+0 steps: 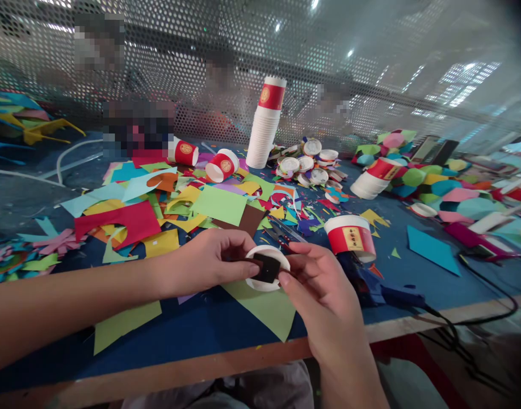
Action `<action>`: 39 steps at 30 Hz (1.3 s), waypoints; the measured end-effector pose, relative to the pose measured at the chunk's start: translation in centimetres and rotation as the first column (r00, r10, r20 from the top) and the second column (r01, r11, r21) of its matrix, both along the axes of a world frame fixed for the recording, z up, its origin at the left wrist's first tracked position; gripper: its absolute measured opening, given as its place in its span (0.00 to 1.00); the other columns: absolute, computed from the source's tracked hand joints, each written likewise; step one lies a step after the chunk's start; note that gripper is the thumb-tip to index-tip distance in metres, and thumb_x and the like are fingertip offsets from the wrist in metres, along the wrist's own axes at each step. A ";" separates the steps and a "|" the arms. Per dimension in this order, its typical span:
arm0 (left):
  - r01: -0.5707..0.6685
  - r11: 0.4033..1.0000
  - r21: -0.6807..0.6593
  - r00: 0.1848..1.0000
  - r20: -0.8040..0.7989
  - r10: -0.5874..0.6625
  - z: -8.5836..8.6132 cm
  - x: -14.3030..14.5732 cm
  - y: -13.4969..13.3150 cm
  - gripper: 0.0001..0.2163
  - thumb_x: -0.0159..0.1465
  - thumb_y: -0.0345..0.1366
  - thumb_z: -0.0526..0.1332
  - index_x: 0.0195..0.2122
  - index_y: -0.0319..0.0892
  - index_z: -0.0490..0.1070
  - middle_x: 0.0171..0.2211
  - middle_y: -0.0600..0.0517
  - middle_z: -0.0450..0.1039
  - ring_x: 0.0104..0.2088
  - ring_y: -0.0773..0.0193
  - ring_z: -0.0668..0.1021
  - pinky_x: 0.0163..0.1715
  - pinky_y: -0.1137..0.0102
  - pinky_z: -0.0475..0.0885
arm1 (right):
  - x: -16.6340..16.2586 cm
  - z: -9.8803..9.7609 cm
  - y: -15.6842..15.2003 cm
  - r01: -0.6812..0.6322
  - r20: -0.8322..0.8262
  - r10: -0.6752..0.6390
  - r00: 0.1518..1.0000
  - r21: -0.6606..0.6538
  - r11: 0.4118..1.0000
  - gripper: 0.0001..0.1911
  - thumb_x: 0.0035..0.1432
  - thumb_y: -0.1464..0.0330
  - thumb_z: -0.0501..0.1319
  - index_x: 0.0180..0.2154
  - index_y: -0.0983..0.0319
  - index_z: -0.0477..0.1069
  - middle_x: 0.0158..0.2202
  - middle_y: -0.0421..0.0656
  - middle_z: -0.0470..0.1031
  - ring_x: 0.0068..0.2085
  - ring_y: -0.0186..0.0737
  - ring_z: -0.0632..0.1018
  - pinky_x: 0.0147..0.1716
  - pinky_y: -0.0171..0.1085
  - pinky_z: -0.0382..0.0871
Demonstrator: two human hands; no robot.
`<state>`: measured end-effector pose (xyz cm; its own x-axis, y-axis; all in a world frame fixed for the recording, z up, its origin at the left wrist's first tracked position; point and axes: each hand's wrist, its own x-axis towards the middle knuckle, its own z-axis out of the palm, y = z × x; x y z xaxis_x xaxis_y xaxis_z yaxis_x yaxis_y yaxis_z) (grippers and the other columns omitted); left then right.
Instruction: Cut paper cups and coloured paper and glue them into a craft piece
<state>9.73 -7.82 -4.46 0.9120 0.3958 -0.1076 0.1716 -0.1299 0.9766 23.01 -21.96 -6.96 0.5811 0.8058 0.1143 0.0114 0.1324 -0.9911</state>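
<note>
Above the front of the table I hold a shallow white cup base (256,284) with a dark square piece (269,267) lying across it. My left hand (222,257) pinches the dark piece and the base's left rim between thumb and fingers. From the other side my right hand (324,284) is closed on the right rim, thumb at the front; a dark strip shows by its fingers, partly hidden. Scissors (277,233) lie just behind. Under the hands is a light green paper sheet (269,309). Beside my right hand are a blue glue gun (375,287) and a red-and-white paper cup (351,237).
Cut coloured paper (120,224) covers the table's left and middle. A tall cup stack (264,125) stands behind, near a pile of cut cup bases (307,163). A purple glue gun (477,241) with a black cable lies right. Perforated metal mesh (179,74) closes the back.
</note>
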 end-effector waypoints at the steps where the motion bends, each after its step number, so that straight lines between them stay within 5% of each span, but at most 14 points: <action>1: -0.015 1.000 -0.015 1.000 -0.008 0.015 0.0 0.0 -0.1 0.10 0.55 0.41 0.63 0.30 0.40 0.67 0.28 0.56 0.68 0.30 0.67 0.71 0.31 0.72 0.65 | -0.1 0.2 -0.1 -0.003 -0.021 0.003 1.000 -0.004 1.000 0.15 0.56 0.71 0.65 0.45 0.53 0.71 0.34 0.36 0.79 0.34 0.30 0.78 0.32 0.27 0.72; 15: -0.051 0.967 -0.251 0.998 -0.043 0.042 -0.2 0.0 0.0 0.10 0.53 0.39 0.68 0.29 0.40 0.69 0.27 0.57 0.73 0.29 0.69 0.74 0.29 0.75 0.69 | 0.1 0.7 -0.3 -0.108 -0.200 0.106 0.974 0.002 0.994 0.19 0.54 0.74 0.66 0.47 0.53 0.73 0.32 0.33 0.76 0.34 0.29 0.77 0.35 0.29 0.70; 29: -0.027 0.979 -0.203 0.998 0.050 0.038 -0.3 -0.2 0.3 0.12 0.55 0.36 0.69 0.41 0.42 0.76 0.35 0.54 0.80 0.35 0.67 0.79 0.37 0.74 0.72 | 0.2 0.3 -0.3 -0.054 -0.212 0.057 0.976 0.023 0.998 0.21 0.52 0.73 0.67 0.47 0.52 0.73 0.33 0.34 0.77 0.35 0.30 0.76 0.35 0.29 0.68; 39: -0.024 0.985 -0.172 0.998 0.046 0.033 -0.3 -0.6 1.7 0.11 0.59 0.38 0.69 0.40 0.41 0.76 0.29 0.55 0.77 0.29 0.70 0.76 0.33 0.73 0.72 | 1.0 -0.4 -0.5 -0.107 -0.242 0.116 0.963 0.048 0.993 0.23 0.54 0.71 0.66 0.52 0.53 0.72 0.37 0.39 0.78 0.39 0.36 0.77 0.37 0.34 0.72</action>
<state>9.17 -6.16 -4.78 0.9063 0.4013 -0.1324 0.1253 0.0442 0.9911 23.98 -22.48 -7.38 0.5014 0.8652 0.0090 -0.2466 0.1529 -0.9570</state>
